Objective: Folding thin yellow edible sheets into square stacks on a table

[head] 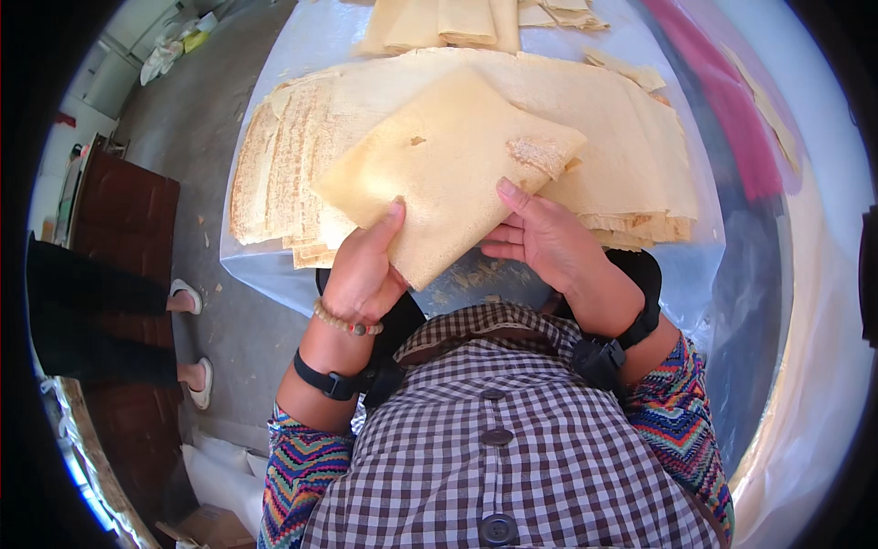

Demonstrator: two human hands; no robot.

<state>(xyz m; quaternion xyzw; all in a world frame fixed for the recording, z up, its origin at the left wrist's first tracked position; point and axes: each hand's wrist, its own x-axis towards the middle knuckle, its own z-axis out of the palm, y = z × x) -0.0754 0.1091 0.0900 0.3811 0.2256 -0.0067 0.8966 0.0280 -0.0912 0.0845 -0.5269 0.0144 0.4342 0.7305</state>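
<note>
A folded, thin tan flatbread sheet (439,165) is held at a slant before me, over a wide stack of flatbread sheets (617,151). It has a small brown hole and a rough pale patch near its right corner. My left hand (370,264) grips its lower left edge, thumb on top and fingers hidden beneath. At the lower right edge, my right hand (542,230) has its thumb on the upper face and its fingers partly behind. The stack fans out in layers, with browned, flaky edges at the left.
Clear plastic film (274,267) covers the table under the stack. Folded flatbreads (466,20) lie at the far side. On the right are a pink strip (734,117) and more plastic sheeting. A person's legs (103,316) stand at the left, beside a dark red cabinet (127,240).
</note>
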